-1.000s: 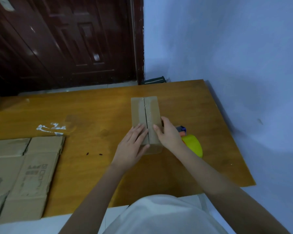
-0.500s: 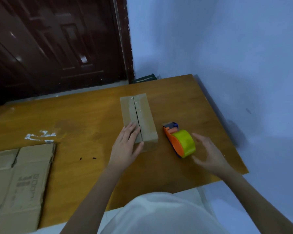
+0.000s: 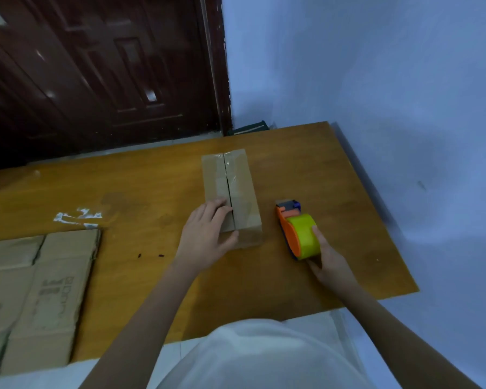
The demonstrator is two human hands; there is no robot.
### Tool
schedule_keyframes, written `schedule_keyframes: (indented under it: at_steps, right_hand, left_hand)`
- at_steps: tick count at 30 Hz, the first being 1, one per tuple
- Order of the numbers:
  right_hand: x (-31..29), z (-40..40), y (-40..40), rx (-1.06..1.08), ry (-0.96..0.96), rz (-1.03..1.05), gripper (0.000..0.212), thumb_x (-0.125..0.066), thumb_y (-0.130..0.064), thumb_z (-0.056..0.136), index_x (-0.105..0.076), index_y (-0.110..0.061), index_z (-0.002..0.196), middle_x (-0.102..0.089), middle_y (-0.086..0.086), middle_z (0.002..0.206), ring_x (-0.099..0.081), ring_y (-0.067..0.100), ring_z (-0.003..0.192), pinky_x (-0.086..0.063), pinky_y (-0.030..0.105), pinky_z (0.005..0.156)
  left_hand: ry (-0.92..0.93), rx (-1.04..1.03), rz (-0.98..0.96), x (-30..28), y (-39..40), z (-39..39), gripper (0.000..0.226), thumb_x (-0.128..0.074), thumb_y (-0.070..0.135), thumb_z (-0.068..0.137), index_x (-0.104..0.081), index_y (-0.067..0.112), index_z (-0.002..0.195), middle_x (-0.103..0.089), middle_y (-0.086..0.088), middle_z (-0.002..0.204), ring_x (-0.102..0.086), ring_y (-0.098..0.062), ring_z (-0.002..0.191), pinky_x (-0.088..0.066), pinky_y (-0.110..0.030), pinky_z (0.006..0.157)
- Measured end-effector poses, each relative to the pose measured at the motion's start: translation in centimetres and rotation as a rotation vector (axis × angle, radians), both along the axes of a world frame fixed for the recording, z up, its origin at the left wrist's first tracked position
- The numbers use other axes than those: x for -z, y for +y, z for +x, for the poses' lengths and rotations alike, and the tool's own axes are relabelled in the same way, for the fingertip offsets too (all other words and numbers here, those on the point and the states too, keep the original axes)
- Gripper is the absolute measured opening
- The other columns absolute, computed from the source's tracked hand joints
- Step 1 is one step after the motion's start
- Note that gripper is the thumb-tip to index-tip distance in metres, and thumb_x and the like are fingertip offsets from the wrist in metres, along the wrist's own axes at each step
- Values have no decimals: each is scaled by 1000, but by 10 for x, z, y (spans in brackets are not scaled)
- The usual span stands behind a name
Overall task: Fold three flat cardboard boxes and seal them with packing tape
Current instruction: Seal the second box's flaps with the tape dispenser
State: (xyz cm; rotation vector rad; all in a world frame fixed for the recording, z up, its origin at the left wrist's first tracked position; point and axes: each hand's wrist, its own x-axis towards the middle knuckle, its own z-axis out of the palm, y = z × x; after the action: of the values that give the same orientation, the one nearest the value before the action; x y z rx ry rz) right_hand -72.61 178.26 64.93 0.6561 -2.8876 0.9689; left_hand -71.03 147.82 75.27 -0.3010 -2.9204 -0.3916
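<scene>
Cardboard box point(image 3: 232, 197), folded up into a narrow block, stands on the wooden table point(image 3: 141, 192) with its two top flaps meeting along a centre seam. The left hand point(image 3: 206, 235) lies flat on the near left flap, fingers straight, pressing it down. Just right of the box the tape dispenser point(image 3: 298, 231), orange with a yellow-green roll, rests on the table, and the right hand point(image 3: 327, 261) curls around its near end, fingers on the roll.

Risk, as a judgement: the grip looks to be on the roll rather than a handle, so the dispenser could twist or the roll could drag when lifted. If the left hand eases off, the flaps may spring apart and the tape would go on crooked or miss the seam. Glossy patches on the flaps may be tape already; this cannot be told for certain.

Well left of the box lie flat cardboard sheets point(image 3: 37, 299), and torn white scraps point(image 3: 77, 216) stick to the table between them and the box. Nothing stands between dispenser and box
</scene>
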Motion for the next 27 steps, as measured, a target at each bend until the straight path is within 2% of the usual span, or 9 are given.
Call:
schedule_keyframes:
  at_steps: [4,9,12,14,17,21,23,25,27]
  right_hand:
    - [-1,-7,-1,-32,37,8,94,-77,0,74,-19,-17,146,-65,14,90,-64,27,72,-42,24,62]
    - [-5,-6,-7,-109,86,6,96,-79,-2,72,-20,-19,147,-64,10,81,-62,23,65,-41,21,60]
    - [-10,-7,-12,-122,91,-20,92,-75,-5,77,-17,-21,146,-64,14,84,-62,28,70,-41,25,61]
    - [-14,-7,-18,-139,133,-45,87,-73,-6,78,-21,-17,147,-65,16,87,-61,28,76,-40,23,64]
    - [-27,-10,-30,-134,208,-95,75,-72,-8,78,-33,-17,143,-66,17,96,-57,21,87,-39,19,70]
    - [-58,-18,-43,-123,220,-225,60,-69,-4,82,-42,-22,132,-61,14,107,-57,16,90,-42,16,72]
    - [-80,-24,-49,-92,210,-303,42,-61,-12,88,-47,-23,126,-55,2,107,-55,7,88,-43,11,70]
    - [-101,-30,-56,-38,236,-382,25,-57,-18,92,-56,-16,117,-53,-1,101,-53,2,85,-41,7,71]
    - [-121,-36,-61,22,247,-475,20,-54,-23,94,-60,-12,110,-55,-4,93,-53,-2,79,-40,7,70]
  left_hand:
    - [20,19,-12,-7,0,-2,48,-68,37,83,-58,6,118,-54,-10,127,-53,-29,116,-40,-39,98]
    - [28,28,-33,-12,1,-7,49,-65,39,84,-57,8,120,-55,-7,128,-53,-25,116,-38,-35,100]
    - [12,47,-27,-13,0,-7,49,-61,41,84,-57,9,121,-54,-6,130,-53,-23,115,-40,-35,97]
    - [-19,52,-12,-13,-2,-7,51,-60,42,86,-55,10,125,-51,-5,133,-51,-23,117,-41,-36,97]
    - [-51,60,16,-12,-5,-6,53,-58,42,88,-52,9,129,-49,-4,135,-49,-22,118,-44,-37,96]
    - [-27,73,-55,-15,-4,-7,50,-48,43,92,-55,10,129,-56,-4,118,-52,-21,103,-41,-31,85]
    - [-44,71,-16,-15,-2,-8,45,-47,38,95,-54,12,131,-55,-2,116,-50,-20,103,-40,-29,84]
    - [-79,78,52,-14,0,-11,40,-46,35,97,-53,15,131,-55,0,119,-48,-17,106,-40,-28,87]
    - [-103,99,93,-13,1,-13,38,-45,36,98,-53,16,130,-56,2,119,-47,-15,108,-40,-27,88]
